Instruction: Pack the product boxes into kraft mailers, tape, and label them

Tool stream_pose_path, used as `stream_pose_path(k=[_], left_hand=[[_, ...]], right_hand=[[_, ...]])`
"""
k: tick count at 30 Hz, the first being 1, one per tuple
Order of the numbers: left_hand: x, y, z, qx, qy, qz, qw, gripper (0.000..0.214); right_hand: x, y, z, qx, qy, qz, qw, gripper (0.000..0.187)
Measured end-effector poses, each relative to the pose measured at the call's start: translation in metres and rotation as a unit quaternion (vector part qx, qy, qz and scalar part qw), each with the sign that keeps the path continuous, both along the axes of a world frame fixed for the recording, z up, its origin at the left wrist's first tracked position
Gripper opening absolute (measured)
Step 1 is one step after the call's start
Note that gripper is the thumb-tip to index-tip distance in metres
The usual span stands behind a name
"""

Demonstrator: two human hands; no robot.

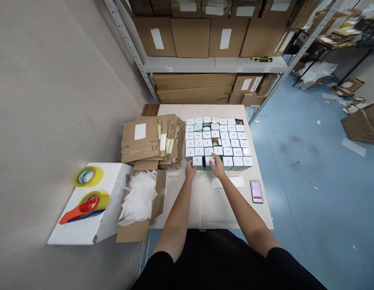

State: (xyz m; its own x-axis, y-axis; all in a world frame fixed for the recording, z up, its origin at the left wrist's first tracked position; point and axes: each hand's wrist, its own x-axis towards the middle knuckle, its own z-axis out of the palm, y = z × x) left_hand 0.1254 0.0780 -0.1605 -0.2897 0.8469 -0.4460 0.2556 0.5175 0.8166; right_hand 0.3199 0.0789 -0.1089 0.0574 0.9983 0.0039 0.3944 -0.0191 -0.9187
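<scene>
Back rows of boxes (223, 135) stand close-set; toward the tabletop's (202, 209) near edge the front row (227, 160) is gapped, left fingers (189, 164) touching one box (197, 160), grip unclear, right fingers (216, 158) spread wide.

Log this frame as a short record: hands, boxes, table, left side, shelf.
left_hand: at the left side of the front-row leftmost small box; hand, grip unclear
right_hand: on the next box along; hand, grip unclear
small_boxes: several rows, mostly white tops
table: phone and white strip near the right hand's side
left_side: stacked flattened cardboard; open carton with white packing material; two yellow tape rolls on a white box
shelf: cardboard cartons, yellow-black tool
</scene>
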Motion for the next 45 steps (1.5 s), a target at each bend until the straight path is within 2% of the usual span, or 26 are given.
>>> stream_pose_path(k=[5, 10, 15, 19, 25, 30, 36, 41, 45], left_hand=[[-0.005, 0.007, -0.002, 0.016, -0.050, 0.008, 0.999, 0.071], [-0.011, 0.001, -0.005, -0.008, -0.107, 0.012, 0.994, 0.071], [-0.016, -0.010, -0.001, 0.032, -0.114, -0.007, 0.993, 0.057], [-0.024, -0.021, 0.006, 0.064, -0.113, -0.007, 0.992, 0.053], [-0.030, -0.045, 0.019, 0.085, -0.125, -0.014, 0.988, 0.057], [-0.034, -0.075, 0.028, 0.105, -0.118, -0.036, 0.987, 0.056], [-0.045, -0.114, 0.035, 0.094, -0.100, -0.081, 0.987, 0.058], [-0.051, -0.138, 0.029, 0.079, -0.085, -0.145, 0.983, 0.060], [-0.049, -0.150, 0.017, 0.057, -0.100, -0.177, 0.977, 0.074]], right_hand=[[-0.028, 0.006, -0.017, -0.038, 0.007, 0.044, 0.998, 0.055], [-0.054, 0.008, -0.033, -0.100, -0.015, 0.087, 0.991, 0.053], [-0.070, 0.000, -0.038, -0.157, -0.055, 0.051, 0.985, 0.061], [-0.074, -0.012, -0.039, -0.120, -0.025, 0.013, 0.992, 0.065], [-0.076, -0.032, -0.037, -0.051, -0.008, -0.027, 0.998, 0.060], [-0.077, -0.059, -0.028, -0.040, -0.013, -0.041, 0.998, 0.048], [-0.080, -0.107, -0.022, -0.051, 0.005, -0.087, 0.995, 0.041], [-0.082, -0.154, -0.028, -0.113, 0.028, -0.124, 0.985, 0.037], [-0.086, -0.190, -0.044, -0.135, 0.040, -0.158, 0.977, 0.033]])
